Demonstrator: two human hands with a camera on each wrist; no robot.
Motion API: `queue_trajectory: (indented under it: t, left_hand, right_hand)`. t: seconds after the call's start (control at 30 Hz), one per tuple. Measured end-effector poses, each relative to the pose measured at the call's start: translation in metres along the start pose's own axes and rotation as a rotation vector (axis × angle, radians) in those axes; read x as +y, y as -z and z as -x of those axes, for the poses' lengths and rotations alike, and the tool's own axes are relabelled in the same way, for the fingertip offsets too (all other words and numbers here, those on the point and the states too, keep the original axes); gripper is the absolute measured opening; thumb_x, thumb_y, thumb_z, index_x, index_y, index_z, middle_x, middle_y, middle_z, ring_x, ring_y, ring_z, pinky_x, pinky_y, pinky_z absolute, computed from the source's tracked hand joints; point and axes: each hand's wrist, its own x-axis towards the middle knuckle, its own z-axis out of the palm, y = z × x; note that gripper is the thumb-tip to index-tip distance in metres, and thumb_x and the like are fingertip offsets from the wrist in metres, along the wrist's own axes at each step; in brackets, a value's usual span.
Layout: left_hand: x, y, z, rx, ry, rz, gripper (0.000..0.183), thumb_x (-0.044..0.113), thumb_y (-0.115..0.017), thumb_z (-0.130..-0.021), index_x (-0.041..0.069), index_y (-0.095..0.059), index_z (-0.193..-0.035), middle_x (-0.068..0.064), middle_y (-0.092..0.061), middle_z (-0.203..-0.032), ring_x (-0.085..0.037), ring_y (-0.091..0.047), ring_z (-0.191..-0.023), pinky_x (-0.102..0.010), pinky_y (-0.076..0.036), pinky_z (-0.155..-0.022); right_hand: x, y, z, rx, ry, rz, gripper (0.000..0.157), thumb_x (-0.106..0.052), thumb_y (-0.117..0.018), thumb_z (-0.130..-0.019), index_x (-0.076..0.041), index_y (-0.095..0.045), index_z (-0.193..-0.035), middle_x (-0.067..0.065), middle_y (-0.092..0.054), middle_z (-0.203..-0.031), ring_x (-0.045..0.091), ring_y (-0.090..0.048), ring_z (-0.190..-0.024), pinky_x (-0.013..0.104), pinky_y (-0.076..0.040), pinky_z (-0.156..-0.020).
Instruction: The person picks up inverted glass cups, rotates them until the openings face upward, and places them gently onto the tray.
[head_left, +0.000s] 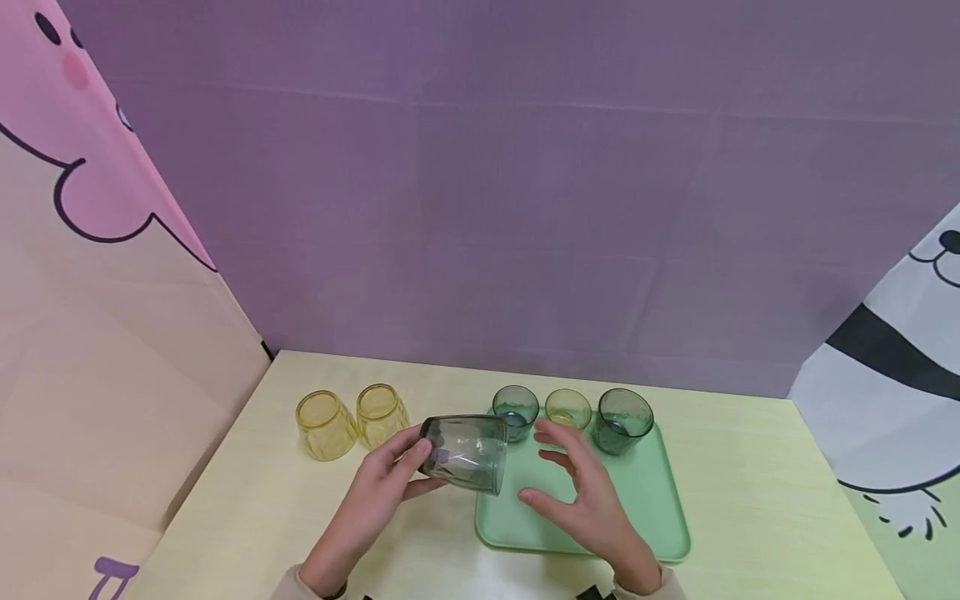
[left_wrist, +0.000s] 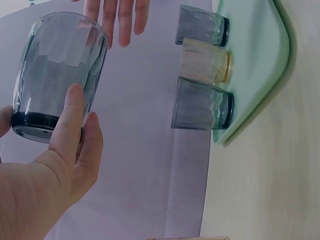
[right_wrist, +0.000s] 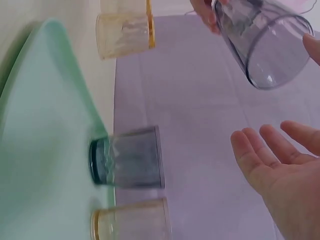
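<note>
A smoky grey glass tumbler (head_left: 463, 452) lies sideways in the air, its mouth toward the right. My left hand (head_left: 382, 479) grips it near the base, with thumb and fingers on either side, as the left wrist view also shows. My right hand (head_left: 585, 496) is spread apart from the tumbler, facing its mouth over the green tray (head_left: 585, 533), and holds nothing. On the tray's far side stand a grey glass (head_left: 516, 410), a yellow glass (head_left: 567, 407) and a larger grey glass (head_left: 624, 421), all upright in a row.
Two yellow glasses (head_left: 326, 427) (head_left: 381, 414) stand upside down on the pale table (head_left: 247, 500), left of the tray. A purple cloth wall (head_left: 480, 208) rises behind the table's far edge. Printed cloth panels (head_left: 112, 350) border the sides.
</note>
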Motion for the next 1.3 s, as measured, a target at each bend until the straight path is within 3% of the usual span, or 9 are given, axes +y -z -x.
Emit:
queue_trajectory:
  t: [0.2, 0.43, 0.6, 0.83, 1.3]
  left_hand:
    - [0.000, -0.002, 0.001, -0.024, 0.007, 0.050, 0.051, 0.026, -0.052, -0.107, -0.009, -0.043, -0.142, -0.028, -0.054, -0.128, -0.030, -0.061, -0.113, -0.042, -0.055, -0.091]
    - [-0.001, -0.004, 0.002, -0.021, 0.032, 0.084, 0.056, 0.034, -0.050, -0.107, -0.008, -0.043, -0.143, -0.027, -0.054, -0.130, -0.032, -0.059, -0.117, -0.043, -0.054, -0.092]
    - [-0.002, -0.006, 0.002, -0.028, 0.029, 0.092, 0.056, 0.037, -0.048, -0.107, -0.007, -0.046, -0.142, -0.025, -0.056, -0.127, -0.032, -0.059, -0.116, -0.044, -0.054, -0.092]
    - [-0.004, -0.009, 0.002, -0.025, 0.024, 0.096, 0.054, 0.037, -0.047, -0.108, -0.006, -0.048, -0.141, -0.021, -0.058, -0.126, -0.028, -0.061, -0.115, -0.045, -0.054, -0.091]
    - [-0.003, -0.009, 0.002, -0.089, 0.034, 0.082, 0.056, 0.037, -0.047, -0.108, -0.009, -0.046, -0.140, -0.021, -0.058, -0.125, -0.028, -0.061, -0.114, -0.044, -0.054, -0.093]
  right_hand:
    - [-0.001, -0.010, -0.009, -0.011, 0.036, -0.047, 0.085, 0.004, -0.084, -0.077, 0.003, -0.039, -0.149, 0.017, -0.047, -0.140, 0.031, -0.050, -0.125, 0.045, -0.050, -0.098]
    - [-0.028, -0.016, -0.023, -0.020, 0.055, -0.080, 0.086, 0.017, -0.081, -0.069, 0.011, -0.039, -0.144, 0.030, -0.046, -0.134, 0.037, -0.051, -0.120, 0.050, -0.051, -0.096]
    - [-0.012, -0.021, -0.018, -0.026, 0.063, -0.101, 0.092, 0.011, -0.085, -0.070, 0.007, -0.037, -0.148, 0.029, -0.043, -0.139, 0.041, -0.049, -0.122, 0.048, -0.050, -0.097]
    - [-0.011, -0.024, -0.020, -0.035, 0.098, -0.145, 0.092, 0.003, -0.086, -0.075, 0.006, -0.034, -0.150, 0.033, -0.042, -0.136, 0.042, -0.049, -0.122, 0.048, -0.051, -0.096]
    - [-0.018, -0.025, -0.019, -0.026, 0.049, -0.122, 0.093, 0.012, -0.085, -0.071, 0.005, -0.037, -0.149, 0.030, -0.043, -0.134, 0.039, -0.054, -0.115, 0.042, -0.053, -0.094]
